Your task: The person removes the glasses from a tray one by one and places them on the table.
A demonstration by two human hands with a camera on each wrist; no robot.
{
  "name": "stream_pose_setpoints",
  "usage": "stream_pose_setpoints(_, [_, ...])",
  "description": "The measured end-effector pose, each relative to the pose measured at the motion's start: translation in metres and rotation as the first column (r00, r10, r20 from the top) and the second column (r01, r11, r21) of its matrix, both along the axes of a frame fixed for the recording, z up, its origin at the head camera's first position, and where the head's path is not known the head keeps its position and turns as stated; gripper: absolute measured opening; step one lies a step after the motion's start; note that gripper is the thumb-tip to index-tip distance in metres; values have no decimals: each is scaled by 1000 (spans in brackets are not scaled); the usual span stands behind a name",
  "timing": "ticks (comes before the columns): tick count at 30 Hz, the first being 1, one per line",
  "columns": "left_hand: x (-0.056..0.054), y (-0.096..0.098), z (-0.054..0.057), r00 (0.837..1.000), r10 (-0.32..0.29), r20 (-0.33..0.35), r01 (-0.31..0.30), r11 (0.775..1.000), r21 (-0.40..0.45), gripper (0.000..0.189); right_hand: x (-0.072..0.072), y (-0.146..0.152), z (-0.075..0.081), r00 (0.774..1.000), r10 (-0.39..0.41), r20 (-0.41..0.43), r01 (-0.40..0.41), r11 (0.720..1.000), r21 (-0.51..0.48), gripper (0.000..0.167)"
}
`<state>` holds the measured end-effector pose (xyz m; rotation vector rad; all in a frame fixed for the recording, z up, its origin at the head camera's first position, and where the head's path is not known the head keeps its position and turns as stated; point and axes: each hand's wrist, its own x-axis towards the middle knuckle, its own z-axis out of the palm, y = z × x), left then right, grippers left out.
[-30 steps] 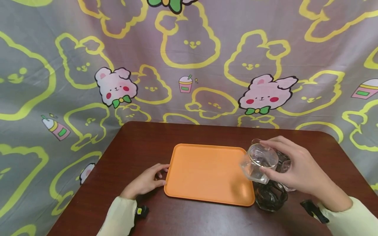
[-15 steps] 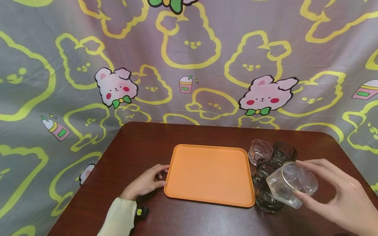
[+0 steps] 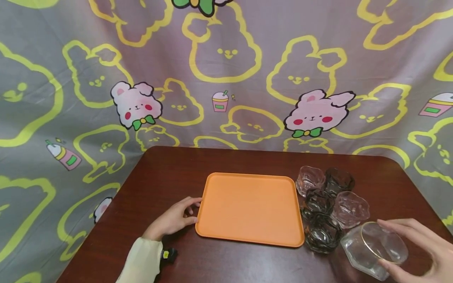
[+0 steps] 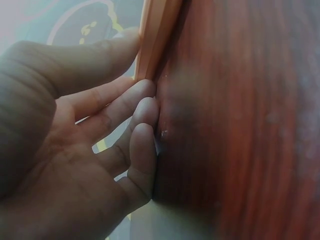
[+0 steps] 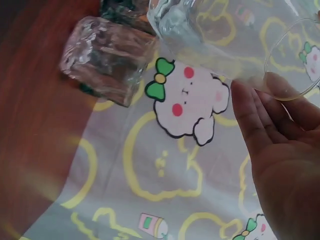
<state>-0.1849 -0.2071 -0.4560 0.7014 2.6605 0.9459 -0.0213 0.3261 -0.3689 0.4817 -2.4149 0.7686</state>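
Observation:
My right hand (image 3: 421, 247) grips a clear glass (image 3: 375, 245) with a thin gold rim. The glass leans on its side, mouth towards the palm, at the lower right of the head view. In the right wrist view, fingers hold the same glass (image 5: 215, 35) near its rim. On the left, my left hand (image 3: 175, 218) rests at the left edge of an orange tray (image 3: 251, 208). Seen from the left wrist, thumb and fingertips touch the side of the tray (image 4: 155, 40), while the other fingers bend loosely beside the table surface.
Right of the tray stand smoky dark glasses (image 3: 323, 234) and two pinkish glasses (image 3: 350, 209), grouped closely. All are on a dark reddish wooden table (image 3: 170, 169). A grey curtain (image 3: 247, 63) with yellow outlines and rabbit faces hangs behind it.
My right hand has carried the clear glass from over the tray's right side, past the other glasses, to the lower right. My left hand has stayed at the tray's edge.

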Motion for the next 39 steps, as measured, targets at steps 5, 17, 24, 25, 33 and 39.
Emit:
stream_pose_setpoints(5, [1, 0, 2, 1000, 2, 6, -3, 1000, 19, 61, 1, 4, -12, 999, -44, 31, 44, 999, 9, 87])
stream_pose_setpoints(17, [0, 2, 0, 999, -23, -23, 24, 999, 31, 60, -7, 13, -47, 940, -274, 203, 251, 959, 130, 75])
stream_pose_setpoints(24, [1, 1, 1, 1000, -15, -17, 15, 1000, 25, 60, -9, 14, -50, 931, -287, 225, 262, 956, 135, 75])
stream_pose_setpoints(25, [1, 0, 1, 1000, -14, -15, 14, 1000, 23, 60, -10, 14, -50, 931, -286, 228, 261, 956, 132, 75])
stream_pose_setpoints(33, [2, -2, 2, 1000, -3, 5, 3, 1000, 15, 61, -10, 12, -54, 904, -277, 326, 244, 960, 138, 80])
stream_pose_setpoints(39, [-2, -2, 4, 1000, -15, 27, 15, 1000, 9, 60, -11, 14, -47, 924, -261, 279, 236, 964, 118, 82])
